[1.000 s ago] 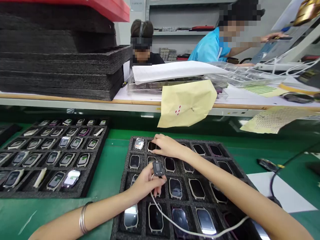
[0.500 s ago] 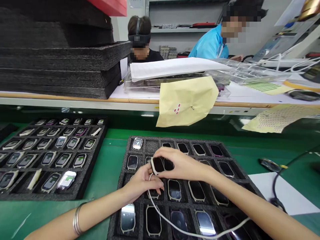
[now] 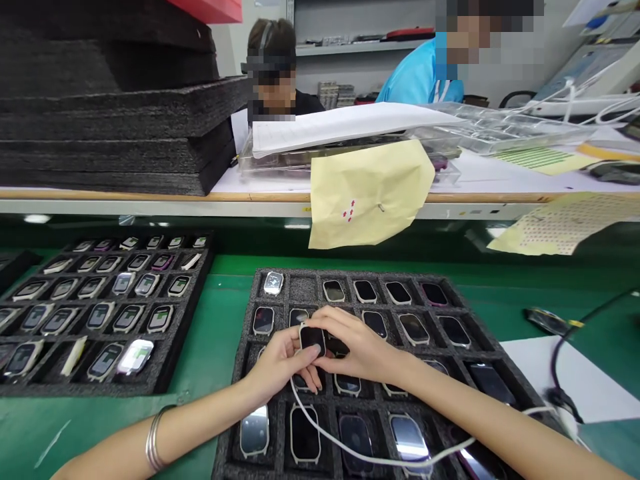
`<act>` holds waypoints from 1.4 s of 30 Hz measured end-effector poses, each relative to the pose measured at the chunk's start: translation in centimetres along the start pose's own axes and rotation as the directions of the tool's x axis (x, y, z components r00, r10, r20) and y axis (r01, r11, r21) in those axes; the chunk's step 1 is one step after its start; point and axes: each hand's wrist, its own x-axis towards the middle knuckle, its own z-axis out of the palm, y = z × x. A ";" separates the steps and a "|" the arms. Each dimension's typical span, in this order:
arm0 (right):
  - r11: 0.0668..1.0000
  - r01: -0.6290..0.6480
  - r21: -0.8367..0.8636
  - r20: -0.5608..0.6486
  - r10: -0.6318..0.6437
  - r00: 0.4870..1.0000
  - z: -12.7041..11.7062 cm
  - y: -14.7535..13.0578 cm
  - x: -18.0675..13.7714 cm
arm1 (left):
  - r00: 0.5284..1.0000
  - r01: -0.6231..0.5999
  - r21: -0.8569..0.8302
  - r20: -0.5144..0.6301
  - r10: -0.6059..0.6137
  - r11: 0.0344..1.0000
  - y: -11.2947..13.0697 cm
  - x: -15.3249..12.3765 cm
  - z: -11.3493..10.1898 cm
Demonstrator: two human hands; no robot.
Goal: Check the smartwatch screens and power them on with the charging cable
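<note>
Green tabletop spreads below a raised shelf, where we see stacked black foam at the left and a yellow sheet hanging over the edge. Beyond it, one person in dark clothing and another in a blue top are at work.

Between our two hands, above the near foam tray, we have a dark-screened watch, tilted so that its face looks up toward us. Our left hand is closed on it, the thumb pressed across the lower part of the screen and the other fingers curled at its side and beneath. Our right hand pinches it too, index finger along the top edge, thumb near the lower corner, with hardly any gap left.

From under our left hand a white cable loops over the tray (whether it joins the watch, we cannot tell). More watches sit in the tray's compartments around our hands, and a second foam tray of watches lies to the left, well apart from our fingers.
</note>
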 end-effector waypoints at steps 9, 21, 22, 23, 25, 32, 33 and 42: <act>0.994 0.036 0.102 -0.066 -0.029 0.997 1.0 0.6 -0.6 | 0.999 -0.045 0.056 0.032 0.043 0.997 -0.5 -0.3 -0.5; 1.000 -0.020 0.009 -0.058 0.021 0.998 0.8 0.2 -0.8 | 0.998 -0.037 0.085 0.050 0.033 0.996 -0.7 -0.2 -0.7; 1.000 -0.017 0.011 -0.057 0.018 0.998 0.8 0.2 -0.8 | 0.998 -0.034 0.088 0.048 0.030 0.996 -0.7 -0.2 -0.8; 1.000 -0.010 0.014 -0.057 0.011 0.998 0.9 0.3 -0.8 | 0.999 -0.032 0.093 0.047 0.028 0.995 -0.7 -0.2 -0.8; 1.000 0.007 0.017 -0.060 -0.006 0.998 0.9 0.5 -0.8 | 0.999 -0.030 0.116 0.045 0.025 0.993 -0.7 -0.2 -0.8; 0.999 0.031 -0.035 -0.056 -0.033 0.998 0.9 0.9 -0.8 | 0.999 -0.039 0.207 0.022 0.036 0.978 -0.7 0.0 -0.7; 0.999 0.031 -0.038 -0.057 -0.034 0.998 0.9 0.9 -0.8 | 0.999 -0.040 0.215 0.020 0.036 0.976 -0.7 0.0 -0.7; 0.999 -0.015 -0.036 -0.036 0.013 0.999 0.9 0.7 -0.6 | 1.000 -0.024 0.214 0.017 0.021 0.977 -0.7 0.0 -0.8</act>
